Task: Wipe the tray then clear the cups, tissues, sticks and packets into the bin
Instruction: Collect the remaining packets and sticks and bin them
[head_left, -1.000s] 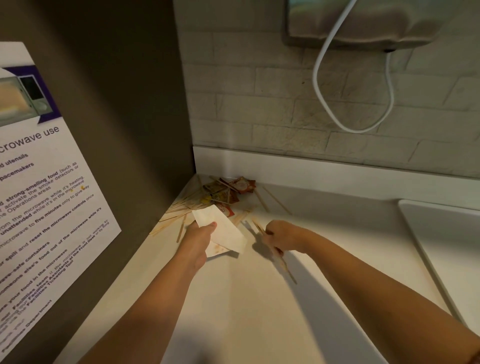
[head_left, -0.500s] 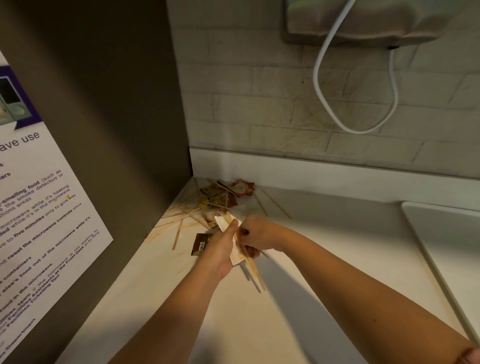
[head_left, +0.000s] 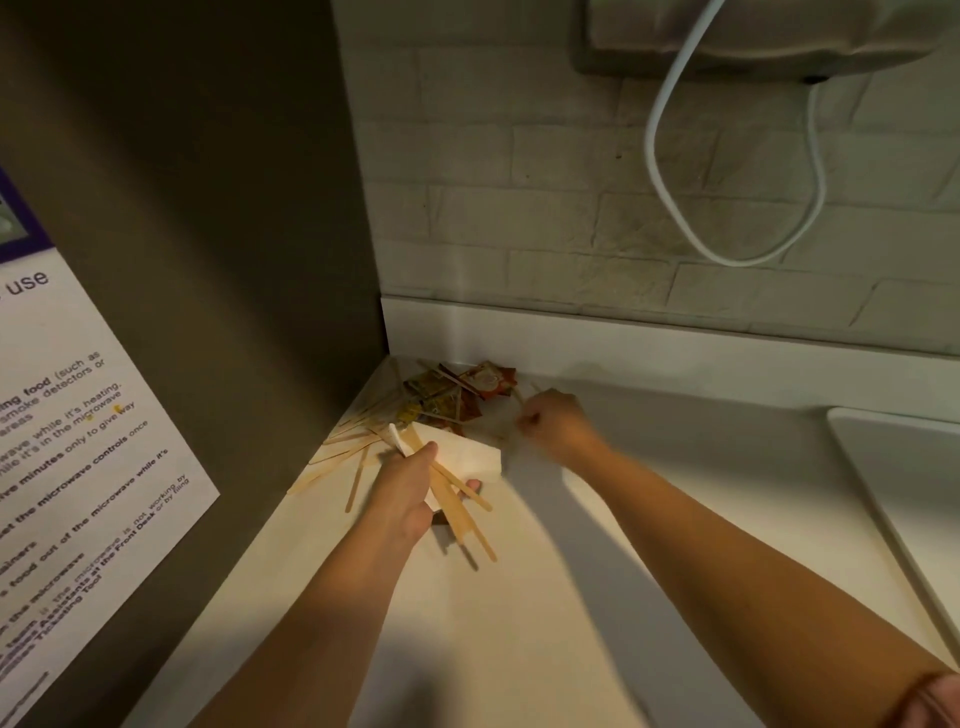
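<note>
Gathering the litter from the corner of the desk (head_left: 519, 623) looks to be the step in hand. The left hand (head_left: 410, 493) grips a folded white tissue (head_left: 467, 457) with several wooden sticks (head_left: 462, 514) pinned across it, their ends jutting back toward the person. The right hand (head_left: 550, 426), just beyond and to the right of the left, has its fingers curled beside the packets (head_left: 457, 395). Blur hides whether it pinches a stick or nothing.

More loose sticks (head_left: 332, 460) fan out on the desk to the left of the left hand. The packets lie in a heap just beyond both hands, against the wall.

To do this well, the person would likely feed each pick into the left-hand bundle and clamp the thumb down firmly, since the sticks could slide off the tissue.

No bin or cup is in view. Well to the right of the right hand, a white tray (head_left: 893, 493) shows only its corner, so what it holds cannot be told.
</note>
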